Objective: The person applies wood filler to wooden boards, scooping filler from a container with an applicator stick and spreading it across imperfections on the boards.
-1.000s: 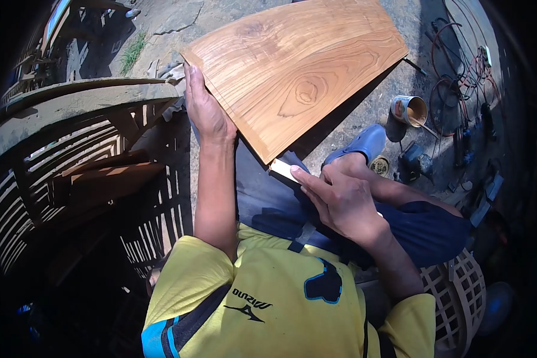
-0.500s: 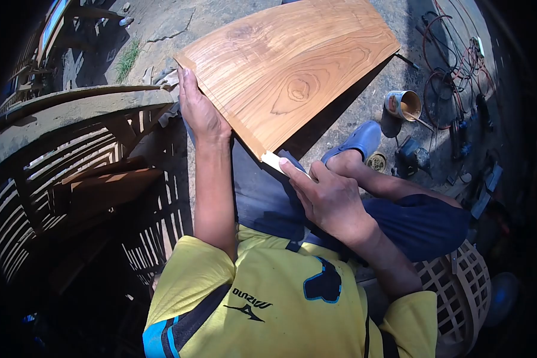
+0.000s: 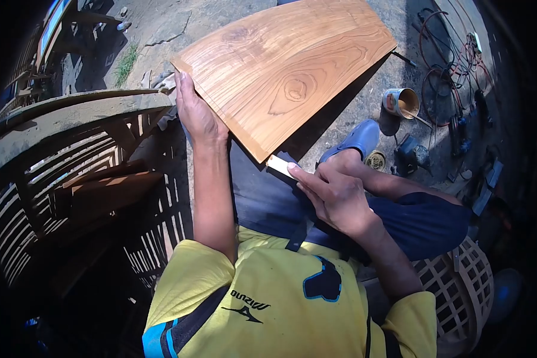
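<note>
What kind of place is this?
It looks like an outdoor woodworking spot. There's a big wooden board being worked on, an open can with something brown inside, and tangled cords.

- Brown flat wooden board (image 3: 280, 77): clock's centre.
- Left hand (image 3: 201, 116): eight o'clock, against its edge.
- Right hand (image 3: 338, 200): five, holding a small white rectangular block (image 3: 278, 167) just beside the near corner.
- Open white cylindrical tin (image 3: 391, 102), thin stick (image 3: 417, 118) inside: past three.
- Tangled red-and-black cables (image 3: 441, 71): three, farther out.
- Grey slatted wooden frame (image 3: 77, 113): nearly nine.
</note>
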Demonstrator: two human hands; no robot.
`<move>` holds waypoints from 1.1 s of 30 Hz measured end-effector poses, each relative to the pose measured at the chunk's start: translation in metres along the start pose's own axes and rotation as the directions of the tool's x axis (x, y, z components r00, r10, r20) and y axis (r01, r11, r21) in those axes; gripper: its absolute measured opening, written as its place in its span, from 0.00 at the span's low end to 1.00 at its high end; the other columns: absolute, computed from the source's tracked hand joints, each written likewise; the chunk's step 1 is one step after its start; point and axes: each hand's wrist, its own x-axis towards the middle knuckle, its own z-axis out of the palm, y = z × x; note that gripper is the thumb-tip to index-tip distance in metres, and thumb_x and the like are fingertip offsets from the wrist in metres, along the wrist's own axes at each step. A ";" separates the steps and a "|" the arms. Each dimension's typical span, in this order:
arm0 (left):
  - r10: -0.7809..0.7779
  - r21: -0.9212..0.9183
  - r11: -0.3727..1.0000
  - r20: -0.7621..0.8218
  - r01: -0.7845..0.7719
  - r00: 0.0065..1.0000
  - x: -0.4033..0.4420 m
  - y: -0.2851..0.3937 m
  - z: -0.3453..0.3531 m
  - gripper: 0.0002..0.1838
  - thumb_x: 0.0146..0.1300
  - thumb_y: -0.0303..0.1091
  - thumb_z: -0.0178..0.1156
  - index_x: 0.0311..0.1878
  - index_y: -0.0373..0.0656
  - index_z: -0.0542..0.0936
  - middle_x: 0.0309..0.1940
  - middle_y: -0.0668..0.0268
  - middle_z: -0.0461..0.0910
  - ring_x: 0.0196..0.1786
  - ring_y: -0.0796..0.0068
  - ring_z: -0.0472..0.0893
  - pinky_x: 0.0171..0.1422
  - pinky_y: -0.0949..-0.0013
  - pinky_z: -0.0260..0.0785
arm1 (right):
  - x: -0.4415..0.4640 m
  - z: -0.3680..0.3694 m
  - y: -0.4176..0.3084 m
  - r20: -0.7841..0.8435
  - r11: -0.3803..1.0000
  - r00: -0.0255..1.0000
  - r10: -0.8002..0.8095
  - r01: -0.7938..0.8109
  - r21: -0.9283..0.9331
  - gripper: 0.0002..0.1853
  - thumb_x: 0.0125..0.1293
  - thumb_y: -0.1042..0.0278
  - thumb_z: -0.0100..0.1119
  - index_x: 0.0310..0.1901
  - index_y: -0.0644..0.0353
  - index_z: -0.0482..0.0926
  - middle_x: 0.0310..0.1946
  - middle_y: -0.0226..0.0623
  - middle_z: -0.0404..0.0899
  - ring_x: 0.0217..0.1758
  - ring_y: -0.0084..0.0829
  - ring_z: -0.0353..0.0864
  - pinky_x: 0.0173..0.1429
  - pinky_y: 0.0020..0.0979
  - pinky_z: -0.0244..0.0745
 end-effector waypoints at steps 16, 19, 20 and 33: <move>-0.009 0.006 1.000 -0.004 0.009 1.000 0.002 -0.001 -0.002 0.24 0.84 0.37 0.40 0.75 0.35 0.63 0.65 0.50 0.76 0.65 0.57 0.82 0.68 0.55 0.80 | 0.030 -0.034 -0.019 0.148 0.981 0.989 -0.029 0.056 -0.188 0.16 0.74 0.61 0.61 0.61 0.47 0.83 0.30 0.38 0.75 0.27 0.43 0.83 0.31 0.43 0.79; -0.001 0.012 1.000 -0.005 0.001 1.000 0.001 -0.002 -0.005 0.24 0.84 0.37 0.40 0.75 0.35 0.63 0.65 0.50 0.76 0.64 0.57 0.82 0.68 0.56 0.80 | 0.055 -0.039 -0.024 0.086 0.997 0.993 0.076 -0.074 -0.031 0.13 0.73 0.62 0.60 0.57 0.50 0.84 0.30 0.42 0.78 0.27 0.44 0.84 0.32 0.45 0.80; 0.011 0.017 1.000 -0.002 -0.011 1.000 0.003 -0.003 -0.004 0.24 0.84 0.37 0.40 0.75 0.35 0.63 0.65 0.50 0.76 0.64 0.57 0.83 0.68 0.56 0.80 | 0.068 -0.036 -0.026 0.078 0.996 0.994 0.082 -0.080 -0.030 0.13 0.73 0.62 0.60 0.57 0.50 0.84 0.30 0.42 0.78 0.27 0.44 0.84 0.32 0.45 0.80; 0.018 0.041 0.999 0.015 -0.018 1.000 0.002 -0.001 -0.005 0.24 0.84 0.36 0.41 0.76 0.36 0.63 0.67 0.52 0.75 0.68 0.58 0.80 0.71 0.53 0.77 | 0.032 -0.035 -0.020 0.247 0.969 0.965 0.094 -0.032 -0.244 0.19 0.70 0.67 0.57 0.62 0.49 0.81 0.30 0.43 0.77 0.31 0.46 0.87 0.34 0.46 0.80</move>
